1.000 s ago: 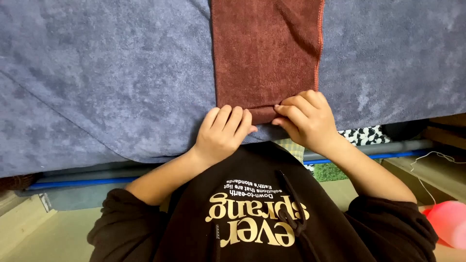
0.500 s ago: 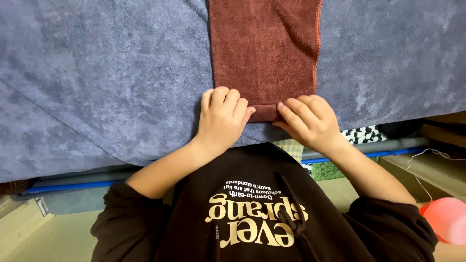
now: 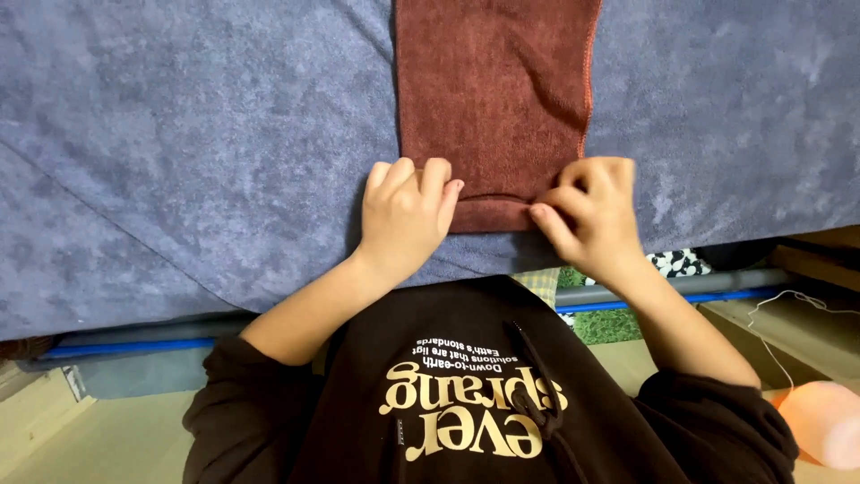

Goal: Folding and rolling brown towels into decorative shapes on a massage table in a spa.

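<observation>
A reddish-brown towel (image 3: pixel 491 90) with orange stitching lies in a long strip on a blue-grey blanket (image 3: pixel 179 134). Its near end is folded over into a small roll (image 3: pixel 488 213). My left hand (image 3: pixel 405 215) presses and grips the roll's left end, fingers curled over it. At the roll's right end my right hand (image 3: pixel 587 211) pinches it, thumb underneath and fingers on top. Both hands sit at the blanket's near edge, right in front of my dark printed sweatshirt (image 3: pixel 466 394).
The blanket's edge hangs over a grey and blue frame rail (image 3: pixel 690 289). Below it are a black-and-white patterned cloth (image 3: pixel 676 262), a green patch (image 3: pixel 605 324), a white cord (image 3: pixel 788 300) and a pink rounded object (image 3: pixel 824 421) at the lower right.
The rolled end has grown thicker and moved a little farther up the towel. Both hands shifted forward with it, the right hand curling over its end.
</observation>
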